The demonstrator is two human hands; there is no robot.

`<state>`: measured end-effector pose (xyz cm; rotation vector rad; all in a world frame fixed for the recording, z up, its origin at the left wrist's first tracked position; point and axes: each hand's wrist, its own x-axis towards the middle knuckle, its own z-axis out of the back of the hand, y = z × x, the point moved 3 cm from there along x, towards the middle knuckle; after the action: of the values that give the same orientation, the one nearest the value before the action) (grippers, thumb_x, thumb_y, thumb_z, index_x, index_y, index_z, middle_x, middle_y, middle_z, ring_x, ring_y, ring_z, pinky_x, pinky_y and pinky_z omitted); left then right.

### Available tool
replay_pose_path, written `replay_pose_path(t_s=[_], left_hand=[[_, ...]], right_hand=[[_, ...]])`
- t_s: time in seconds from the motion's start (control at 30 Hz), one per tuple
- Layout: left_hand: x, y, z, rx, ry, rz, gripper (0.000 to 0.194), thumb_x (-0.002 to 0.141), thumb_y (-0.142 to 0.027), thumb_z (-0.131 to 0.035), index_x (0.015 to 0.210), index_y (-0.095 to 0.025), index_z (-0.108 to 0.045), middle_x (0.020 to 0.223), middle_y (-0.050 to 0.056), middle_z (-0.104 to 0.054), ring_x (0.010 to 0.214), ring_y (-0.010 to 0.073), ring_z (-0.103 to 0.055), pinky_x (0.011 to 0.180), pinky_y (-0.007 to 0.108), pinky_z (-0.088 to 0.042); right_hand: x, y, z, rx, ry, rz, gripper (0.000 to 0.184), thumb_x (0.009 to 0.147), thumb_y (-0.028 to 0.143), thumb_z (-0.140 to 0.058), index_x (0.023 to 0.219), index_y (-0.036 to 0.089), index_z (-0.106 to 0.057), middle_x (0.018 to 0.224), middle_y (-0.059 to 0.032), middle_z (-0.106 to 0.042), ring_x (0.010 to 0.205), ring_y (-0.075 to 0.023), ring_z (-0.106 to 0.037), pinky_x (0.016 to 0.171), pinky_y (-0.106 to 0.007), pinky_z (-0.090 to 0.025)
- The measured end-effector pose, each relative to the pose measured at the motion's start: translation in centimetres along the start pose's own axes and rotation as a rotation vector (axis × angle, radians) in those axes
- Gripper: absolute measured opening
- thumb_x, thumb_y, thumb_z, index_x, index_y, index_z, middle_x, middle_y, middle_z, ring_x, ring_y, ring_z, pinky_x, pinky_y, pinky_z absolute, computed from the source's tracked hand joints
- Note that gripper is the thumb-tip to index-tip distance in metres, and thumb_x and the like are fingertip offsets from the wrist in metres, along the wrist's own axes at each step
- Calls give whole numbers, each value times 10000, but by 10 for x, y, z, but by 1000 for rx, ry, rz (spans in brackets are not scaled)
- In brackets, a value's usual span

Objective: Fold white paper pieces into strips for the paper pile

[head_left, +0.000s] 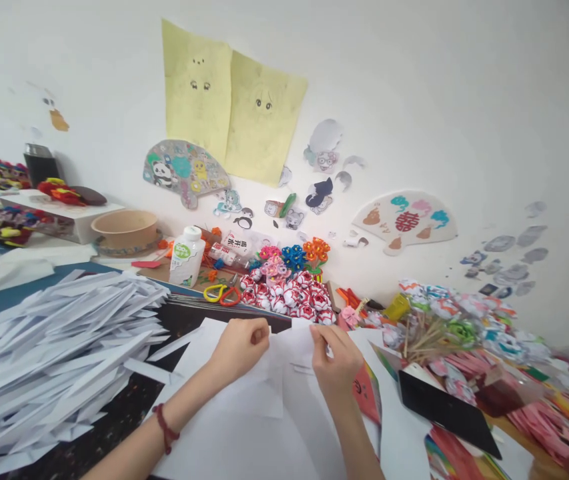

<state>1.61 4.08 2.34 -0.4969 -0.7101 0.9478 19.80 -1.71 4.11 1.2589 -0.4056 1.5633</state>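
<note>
A small white piece of paper (pixel 301 339) is stretched between my two hands. My left hand (pixel 241 347) is closed, fingers curled at the paper's left end. On the right end, my right hand (pixel 337 357) pinches it between thumb and fingers. Both hands are above large white sheets (pixel 234 440), where another, smaller white sheet (pixel 267 397) lies flat. To the left is a big heap of folded white paper strips (pixel 64 347), a few of them reaching toward the sheets.
Scissors (pixel 221 294) with yellow and orange handles lie behind my hands, near red-and-white paper flowers (pixel 294 297) and a white bottle (pixel 187 257). A black phone-like slab (pixel 449 410) sits to the right, by more craft flowers (pixel 464 320). The wall stands close behind.
</note>
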Motion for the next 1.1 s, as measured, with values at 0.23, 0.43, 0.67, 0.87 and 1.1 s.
replay_pose_path(t_s=[0.23, 0.43, 0.67, 0.87, 1.1], left_hand=[[0, -12, 18, 8, -200, -65, 160, 831, -264, -466, 815, -207, -614, 800, 18, -667, 754, 172, -570, 721, 269, -355], [-3, -14, 3, -180, -26, -29, 212, 838, -260, -453, 750, -182, -630, 698, 18, -659, 652, 156, -562, 643, 246, -366], [2, 5, -6, -556, -42, 129, 243, 798, -349, -498, 726, -134, -585, 641, 23, -610, 594, 148, -539, 553, 223, -374], [2, 3, -8, -514, -7, 123, 243, 793, -358, -520, 763, -136, -614, 697, 43, -641, 634, 162, -561, 588, 242, -397], [-5, -17, -4, -317, -16, -80, 361, 768, -377, -603, 1098, -235, -579, 1099, 38, -628, 947, 193, -554, 826, 284, -411]], right_hand=[[5, -1, -11, 194, 164, -276, 222, 826, 304, -546, 679, 176, -651, 629, -44, -618, 559, -164, -491, 545, -271, -364], [-2, 2, -26, 583, 308, -638, 264, 795, 399, -572, 825, 157, -671, 626, -32, -585, 508, -146, -485, 401, -235, -373], [-5, 9, -38, 1146, 476, -766, 456, 750, 352, -659, 1163, 191, -556, 784, -18, -577, 631, -125, -525, 510, -223, -467], [-7, 9, -44, 1145, 523, -719, 506, 673, 313, -740, 1133, 196, -565, 788, -14, -609, 638, -122, -544, 545, -219, -462], [-5, 1, -45, 1030, 417, -691, 471, 718, 353, -697, 1129, 170, -559, 865, -44, -628, 657, -126, -537, 518, -206, -419]])
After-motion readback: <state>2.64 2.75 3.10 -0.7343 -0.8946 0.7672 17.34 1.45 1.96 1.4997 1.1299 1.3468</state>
